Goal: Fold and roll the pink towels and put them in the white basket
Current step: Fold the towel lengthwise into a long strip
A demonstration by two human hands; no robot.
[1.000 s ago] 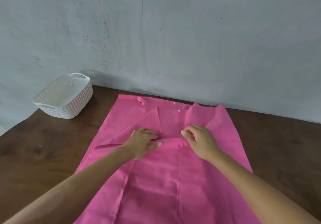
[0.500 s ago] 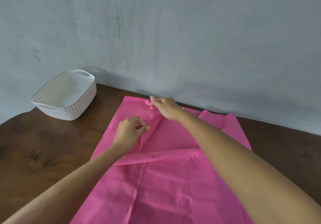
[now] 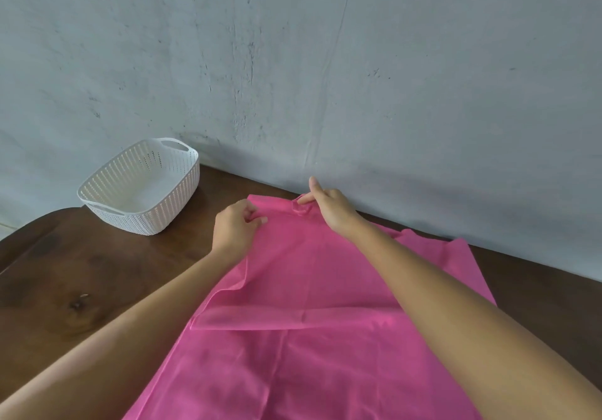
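Your white basket [image 3: 143,188] sits at the far left of the dark wooden table [image 3: 81,276], close to the grey wall [image 3: 325,61], and what you can see of its inside holds nothing: only the perforated walls and a pale floor show, with a cut-out handle at each end. The pink towel [image 3: 309,338] lies spread across the middle of the table, well apart from the basket and to its right, running from the wall edge down toward you and out of the bottom of the view. Its far part is doubled over itself, so a straight folded edge crosses the cloth between your forearms. Your left hand [image 3: 233,227] rests on the towel near its far left edge with fingers curled, pinching the cloth between thumb and fingertips. Your right hand [image 3: 329,206] reaches over the towel to its far edge by the wall, where a small loop [image 3: 301,206] of the same pink fabric stands up (it looks like a hanging tab); your fingers are curled at that loop and seem to grip it, while one finger points up toward the wall. To the right of your right forearm, the towel's far right corner lies flat on the wood, slightly rumpled near the wall.
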